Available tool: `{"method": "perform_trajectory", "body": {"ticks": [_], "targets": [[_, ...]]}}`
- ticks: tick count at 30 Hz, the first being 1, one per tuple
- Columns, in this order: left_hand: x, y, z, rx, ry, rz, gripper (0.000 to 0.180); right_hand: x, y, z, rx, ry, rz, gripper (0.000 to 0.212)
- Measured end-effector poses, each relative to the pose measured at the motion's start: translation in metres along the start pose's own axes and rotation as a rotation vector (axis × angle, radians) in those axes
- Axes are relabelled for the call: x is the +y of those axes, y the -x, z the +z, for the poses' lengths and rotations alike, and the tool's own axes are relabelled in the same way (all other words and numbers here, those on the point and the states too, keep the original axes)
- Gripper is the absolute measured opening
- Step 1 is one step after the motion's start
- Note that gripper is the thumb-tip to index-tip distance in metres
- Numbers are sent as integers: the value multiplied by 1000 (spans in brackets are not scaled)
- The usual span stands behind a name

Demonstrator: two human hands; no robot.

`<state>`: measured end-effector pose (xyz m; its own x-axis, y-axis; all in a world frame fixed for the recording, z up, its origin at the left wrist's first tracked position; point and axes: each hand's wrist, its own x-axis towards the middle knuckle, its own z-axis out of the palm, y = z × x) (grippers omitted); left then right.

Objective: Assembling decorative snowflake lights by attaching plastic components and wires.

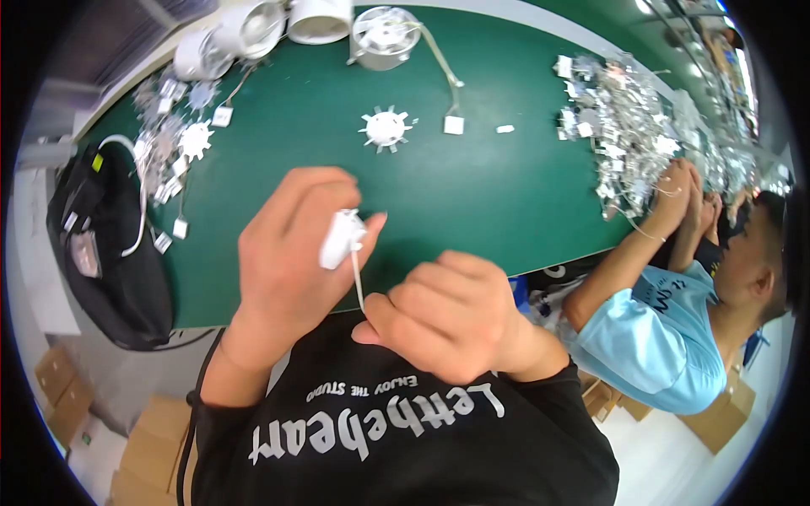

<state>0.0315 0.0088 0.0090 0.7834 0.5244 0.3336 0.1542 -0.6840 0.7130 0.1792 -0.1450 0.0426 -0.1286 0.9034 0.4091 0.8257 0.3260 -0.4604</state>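
Left hand (291, 244) pinches a small, angular white plastic piece (339, 244), seemingly steadying it while right hand (447, 320) grips its thin white cord (357, 274).

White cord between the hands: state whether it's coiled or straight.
Nearly straight: the cord runs unlooped from left hand to right hand.

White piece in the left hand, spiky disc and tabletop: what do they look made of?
White piece: probably plastic, smooth and opaque.
Spiky disc: likely plastic, evenly white centre; prongs too small to judge.
Tabletop: perhaps rubber or laminate, flat green with faint sheen.
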Motion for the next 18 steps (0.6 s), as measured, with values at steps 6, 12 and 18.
{"method": "perform_trajectory", "body": {"ticks": [6,12,18], "targets": [[21,-11,-4,85,74,-65,42,49,-1,-69,112,130,617,39],[1,16,10,27,-34,70,49,162,7,-106,134,853,489,38],[8,22,0,17,-38,14,50,206,-12,-142,58,785,658,42]]}}
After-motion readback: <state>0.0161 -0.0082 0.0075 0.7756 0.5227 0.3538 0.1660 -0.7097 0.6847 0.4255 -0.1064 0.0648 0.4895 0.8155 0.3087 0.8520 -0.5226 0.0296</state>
